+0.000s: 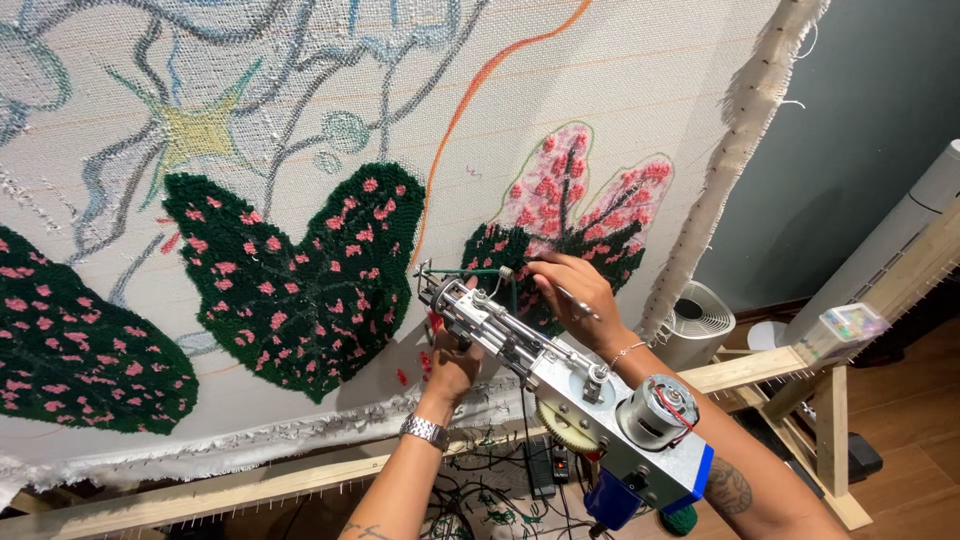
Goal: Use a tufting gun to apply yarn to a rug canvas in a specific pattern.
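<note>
Two hands meet at the front of our tufting gun (560, 385). Our left hand (455, 365) is closed around its forward grip from below; our right hand (575, 290), at one o'clock from it, pinches a thin needle-like tool (580, 303) near the green yarn (480, 272). Gun's long axis runs from five o'clock up to eleven, tip touching the stretched cloth (600, 90) beside the pink-spotted leaf (300, 270).

We seem to be in a rug-tufting workshop: backing cloth (620, 90) stretched on a wooden frame (770, 370), a tufting gun (560, 385), cables (480, 480) beneath its lower edge.
</note>
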